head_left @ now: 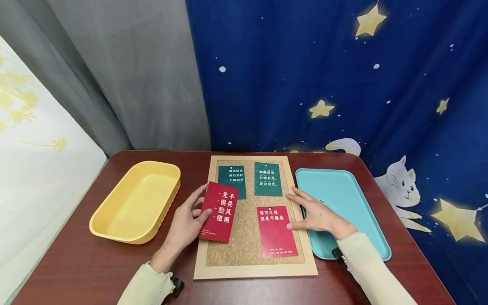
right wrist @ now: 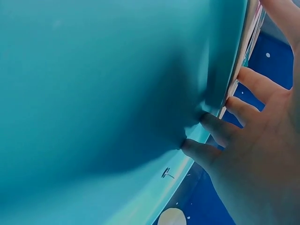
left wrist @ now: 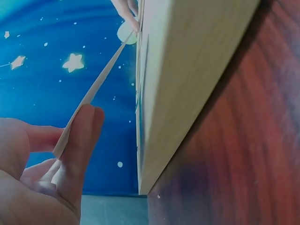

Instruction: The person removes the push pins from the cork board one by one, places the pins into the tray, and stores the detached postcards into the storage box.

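Right-side blue tray (head_left: pixel 339 186) contains a pushpin (right wrist: pixel 166 173). Left hand (head_left: pixel 185 222) pinches red card (head_left: pixel 219 231) reading "不畏风雨"; right hand (head_left: pixel 319 214) spread.

The red card (head_left: pixel 220 212) pinched by the left hand (head_left: pixel 184 222) hides the lower part of the left green card (head_left: pixel 231 176) and some of the board (head_left: pixel 255 271). Its bottom print (a few pale lines) is too small to read fully. Both sleeves (head_left: pixel 375 267) leave the bottom edge; the right wrist view crops the right hand (right wrist: pixel 255 136).
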`<state>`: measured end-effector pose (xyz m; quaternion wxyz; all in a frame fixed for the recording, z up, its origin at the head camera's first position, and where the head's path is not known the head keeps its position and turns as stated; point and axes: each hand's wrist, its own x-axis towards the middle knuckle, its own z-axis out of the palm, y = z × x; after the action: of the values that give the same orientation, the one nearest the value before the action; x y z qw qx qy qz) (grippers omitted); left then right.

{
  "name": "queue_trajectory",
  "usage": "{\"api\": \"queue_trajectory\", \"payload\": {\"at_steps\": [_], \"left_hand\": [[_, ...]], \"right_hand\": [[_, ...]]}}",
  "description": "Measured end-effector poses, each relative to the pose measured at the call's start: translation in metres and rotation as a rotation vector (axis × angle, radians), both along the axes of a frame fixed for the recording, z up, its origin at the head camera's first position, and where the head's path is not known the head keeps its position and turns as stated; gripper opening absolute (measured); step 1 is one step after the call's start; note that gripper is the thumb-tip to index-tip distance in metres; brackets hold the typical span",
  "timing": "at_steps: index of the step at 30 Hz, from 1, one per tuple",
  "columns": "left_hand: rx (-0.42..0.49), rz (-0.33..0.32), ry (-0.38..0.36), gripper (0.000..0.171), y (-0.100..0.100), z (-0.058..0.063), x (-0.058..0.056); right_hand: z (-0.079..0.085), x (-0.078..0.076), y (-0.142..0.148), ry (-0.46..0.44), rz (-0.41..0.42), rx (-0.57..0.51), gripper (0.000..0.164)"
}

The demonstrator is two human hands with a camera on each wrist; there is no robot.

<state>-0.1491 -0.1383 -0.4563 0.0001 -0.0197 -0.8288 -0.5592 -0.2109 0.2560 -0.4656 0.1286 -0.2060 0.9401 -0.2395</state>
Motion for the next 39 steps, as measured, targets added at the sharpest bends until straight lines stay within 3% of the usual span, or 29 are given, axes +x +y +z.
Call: {"api": "queue_trajectory", "payload": {"at_steps": [14, 23, 28, 39], "left_hand": [[0.036, 0.073, 0.030, 0.075, -0.024, 0.013, -0.003], [0.061, 0.154, 0.090, 0.069, -0.038, 0.022, -0.004], [0.081, 0.195, 0.078, 0.066, -0.046, 0.026, -0.008], [0.040, 0.276, 0.092, 0.058, -0.057, 0.031, -0.012]], "right_hand": [[-0.002, -0.001, -0.001, 0.022, 0.012, -0.001, 0.103], [0.000, 0.001, -0.001, 0.019, 0.010, -0.006, 0.103], [0.001, 0.000, 0.000, 0.014, 0.004, -0.002, 0.103], [-0.002, -0.001, 0.000, 0.012, 0.010, 0.001, 0.103]]}}
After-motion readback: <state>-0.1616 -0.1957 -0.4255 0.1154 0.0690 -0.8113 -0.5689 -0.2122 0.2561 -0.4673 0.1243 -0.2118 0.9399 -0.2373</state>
